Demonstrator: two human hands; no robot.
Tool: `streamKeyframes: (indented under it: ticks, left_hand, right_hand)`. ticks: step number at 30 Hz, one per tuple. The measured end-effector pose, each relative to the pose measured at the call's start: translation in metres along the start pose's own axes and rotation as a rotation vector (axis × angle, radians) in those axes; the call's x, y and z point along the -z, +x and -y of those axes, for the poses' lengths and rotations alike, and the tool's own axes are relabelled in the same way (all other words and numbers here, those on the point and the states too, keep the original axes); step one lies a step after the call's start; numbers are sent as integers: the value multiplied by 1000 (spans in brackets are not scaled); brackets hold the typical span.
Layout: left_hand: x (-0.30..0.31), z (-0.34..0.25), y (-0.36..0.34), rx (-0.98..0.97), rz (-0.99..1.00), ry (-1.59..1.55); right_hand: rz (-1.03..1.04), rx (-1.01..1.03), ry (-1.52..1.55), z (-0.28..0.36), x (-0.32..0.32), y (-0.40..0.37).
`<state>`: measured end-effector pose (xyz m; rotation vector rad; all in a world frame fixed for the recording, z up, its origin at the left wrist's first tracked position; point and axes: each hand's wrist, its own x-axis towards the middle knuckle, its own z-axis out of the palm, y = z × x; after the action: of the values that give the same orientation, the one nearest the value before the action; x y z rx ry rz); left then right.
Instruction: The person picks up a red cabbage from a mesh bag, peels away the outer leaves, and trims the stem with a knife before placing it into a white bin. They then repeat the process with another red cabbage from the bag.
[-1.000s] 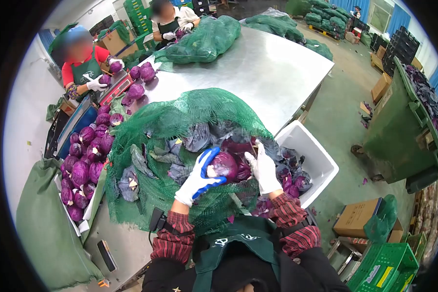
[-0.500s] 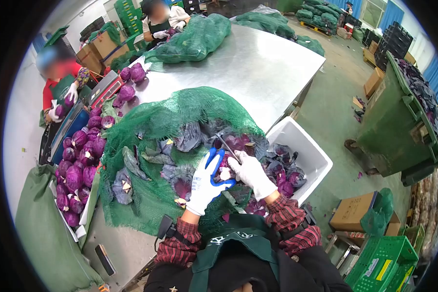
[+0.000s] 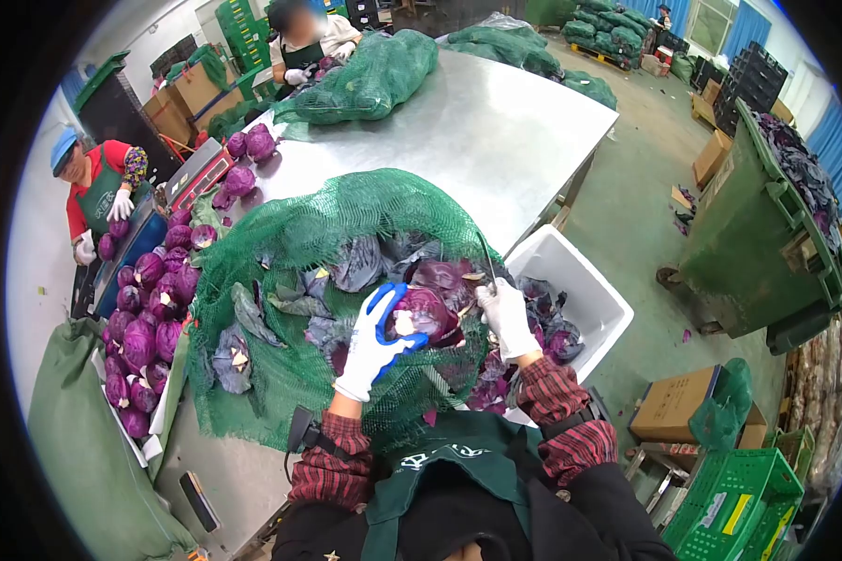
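My left hand (image 3: 376, 344), in a white and blue glove, grips a red cabbage (image 3: 425, 309) from its left side, thumb below and fingers above. The cabbage's pale cut stem faces up and to the left. In a white glove, my right hand (image 3: 507, 320) is closed round a knife (image 3: 488, 254), its thin blade pointing up and away just right of the cabbage. Its handle is hidden in the fist. Both hands are over a green mesh bag (image 3: 337, 210) spread on the metal table (image 3: 524, 112). Loose outer leaves (image 3: 360, 264) lie in the mesh.
To my right stands a white foam box (image 3: 608, 313) with leaf scraps. Trimmed red cabbages (image 3: 140, 343) are heaped at the left, near a co-worker (image 3: 103, 182) holding one. Another person (image 3: 299, 56) works across the table. A green wheeled bin (image 3: 758, 243) stands at far right.
The knife blade has swung from lying across the cabbage to pointing up at its right. My right hand has moved right, off the cabbage. My left hand has shifted slightly left, exposing more cabbage.
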<state>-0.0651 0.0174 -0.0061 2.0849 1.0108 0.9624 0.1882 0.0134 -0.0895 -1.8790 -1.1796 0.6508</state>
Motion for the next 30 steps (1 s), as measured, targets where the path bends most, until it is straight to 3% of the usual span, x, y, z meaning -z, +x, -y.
streamKeyframes:
  ticks: [3, 4, 6, 7, 11, 13, 16, 18, 20, 21, 23, 25, 28, 30]
  left_hand:
    - [2, 2, -3, 20, -3, 29]
    - [-1, 2, -4, -4, -14, 41]
    - [-4, 1, -7, -38, -24, 115]
    - [-5, 1, -7, -53, -31, 151]
    - [-6, -9, -4, -37, -25, 172]
    - [-3, -2, -2, -45, -2, 139]
    - [10, -1, 2, -48, 42, 72]
    - [21, 2, 2, -39, 154, -51]
    - [31, -1, 3, 58, 236, -319]
    - [29, 2, 0, 85, 204, -401]
    - [29, -7, -4, 109, 173, -473]
    - [21, -30, -10, 357, 47, -814]
    - [-3, -2, -13, 316, -69, -491]
    - [-8, 8, -13, 132, -59, -191]
  right_hand:
    - [223, 43, 264, 80, 27, -46]
    - [324, 60, 221, 102, 33, -57]
    - [217, 274, -16, 82, 3, -51]
    - [251, 304, 49, 91, 10, -54]
    - [445, 153, 78, 95, 14, -51]
    - [-84, 478, -177, 53, -3, -28]
    - [-38, 166, -126, 17, 4, -11]
    - [191, 9, 184, 76, 29, -38]
    - [341, -61, 365, 92, 17, -48]
    - [438, -98, 310, 101, 21, -52]
    - [358, -37, 337, 88, 1, -48]
    - [361, -49, 323, 96, 4, -56]
    - [393, 13, 371, 106, 11, -66]
    - [407, -52, 301, 111, 20, -54]
